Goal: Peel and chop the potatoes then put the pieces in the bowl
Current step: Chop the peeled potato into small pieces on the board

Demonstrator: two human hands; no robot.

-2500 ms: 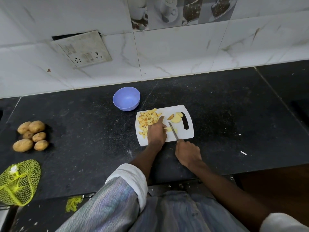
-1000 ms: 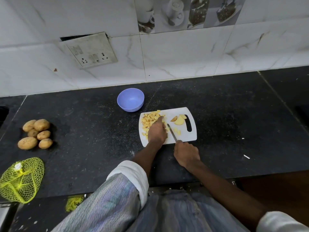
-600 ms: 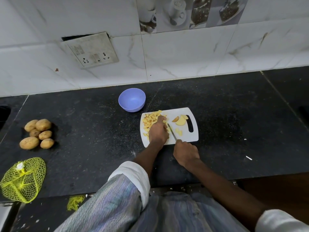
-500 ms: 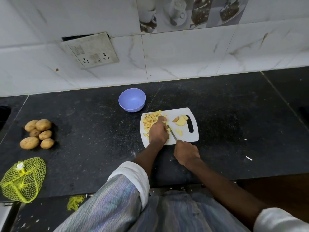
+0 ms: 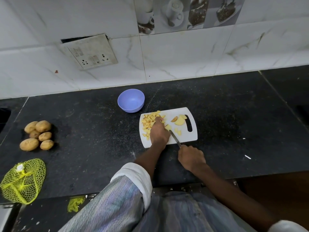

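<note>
Potato piece (image 5: 167, 126) on the white cutting board (image 5: 185, 136), pinned under the fingertips of the left hand (image 5: 158, 132) — chopping step, by the look of it. Best done with fingertips tucked back from the edge, short even cuts, blade kept straight down and close beside the knuckles (never under them). Knife (image 5: 174, 138) angled from lower right up to the piece, tip just beside the left hand; handle hidden inside the right hand (image 5: 191, 157), clenched around it off the board's near edge. Left hand arched, palm down, fingers curled onto the piece, wrist low over the board's near left corner. Pile of chopped pieces (image 5: 148, 123) on the board's left half, touching the left hand; two larger slices (image 5: 179, 120) near the handle slot, still to cut. Purple bowl (image 5: 131, 100) just beyond the board's far left corner, no pieces visible inside. Farther out on the dark desk (image 5: 93, 148) — unpeeled potatoes (image 5: 37, 135) in a heap at far left, yellow mesh bag (image 5: 22, 180) at the near edge.
</note>
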